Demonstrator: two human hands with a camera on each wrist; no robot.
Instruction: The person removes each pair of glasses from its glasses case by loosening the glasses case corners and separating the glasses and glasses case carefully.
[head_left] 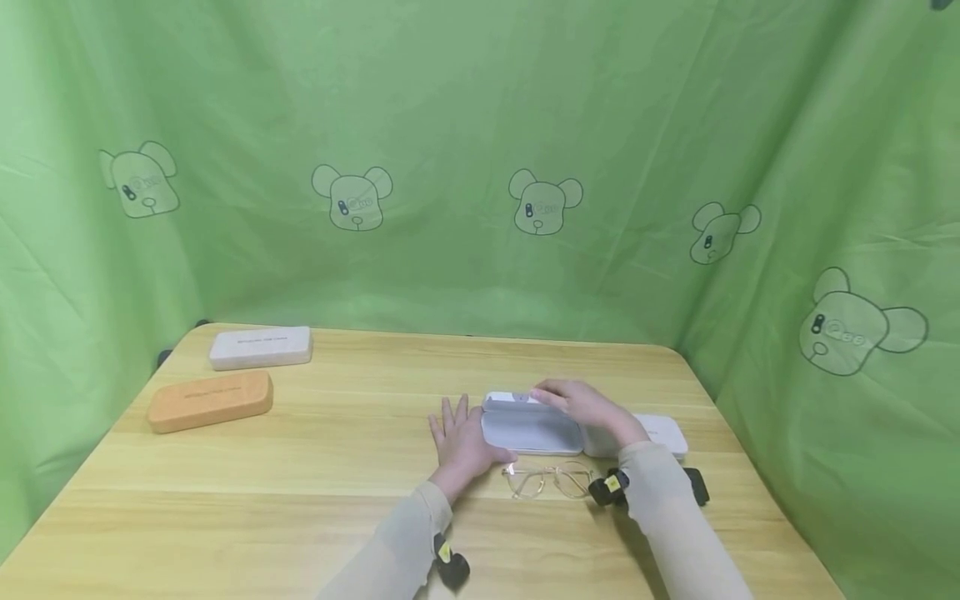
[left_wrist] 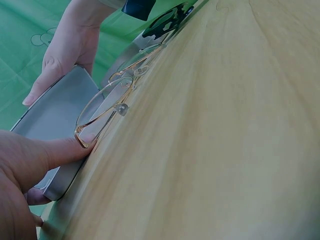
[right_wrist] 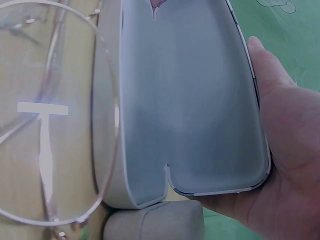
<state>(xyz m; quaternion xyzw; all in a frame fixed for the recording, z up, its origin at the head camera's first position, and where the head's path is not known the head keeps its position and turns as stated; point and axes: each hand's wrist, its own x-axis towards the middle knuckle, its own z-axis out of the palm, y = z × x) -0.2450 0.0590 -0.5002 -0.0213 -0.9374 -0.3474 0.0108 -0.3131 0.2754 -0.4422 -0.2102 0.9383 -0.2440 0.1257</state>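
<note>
An open glasses case (head_left: pixel 534 432) with a grey lining lies on the table, its lid raised at the far side. My right hand (head_left: pixel 585 407) holds the lid's edge; in the right wrist view the thumb (right_wrist: pixel 270 65) lies along that edge and the other fingers are hidden behind the lid. At the case's left end, my left hand (head_left: pixel 465 446) rests with fingers spread and its thumb (left_wrist: pixel 70 150) along the front wall. Clear eyeglasses (head_left: pixel 551 481) with a thin gold-coloured frame lie just in front of the case. Inside the case only bare lining (right_wrist: pixel 200 100) shows.
A pale case (head_left: pixel 663 433) stands right of the open one, partly behind my right wrist. A dark object (head_left: pixel 697 486) shows beyond that wrist. At the table's far left lie a white case (head_left: pixel 261 347) and an orange case (head_left: pixel 212 402). Green curtains (head_left: pixel 450 275) surround the table.
</note>
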